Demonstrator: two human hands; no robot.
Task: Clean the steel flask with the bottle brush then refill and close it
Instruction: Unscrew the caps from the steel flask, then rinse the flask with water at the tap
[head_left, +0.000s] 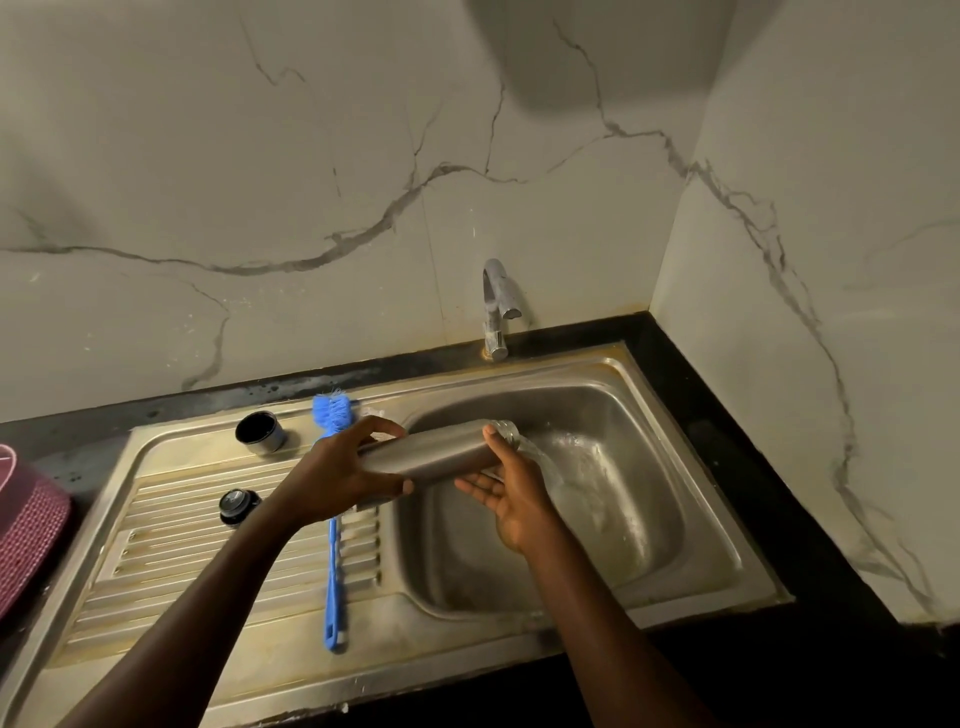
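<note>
From the head camera, the steel flask lay nearly level over the left edge of the sink basin, its open mouth toward the basin, water pouring out of it. The left hand had its grip curled round the flask's base end, thumb beneath and fingers over the top. The right hand was spread and relaxed under the neck, thumb touching the shoulder, supporting more than clasping.

The wet steel looked slippery; with only one hand truly clasping it, the flask could slide forward and bang into the basin. Water splashing off the right palm might also wet the bench.

The bottle brush lay on the ribbed drainboard left of the basin, bristles away from the person, partly under the left wrist. Further left of the basin sat the steel cup lid and the black stopper. The tap stood behind the basin against a marble-veined wall; a black bench bordered the sink, with a pink woven thing at its far left.
</note>
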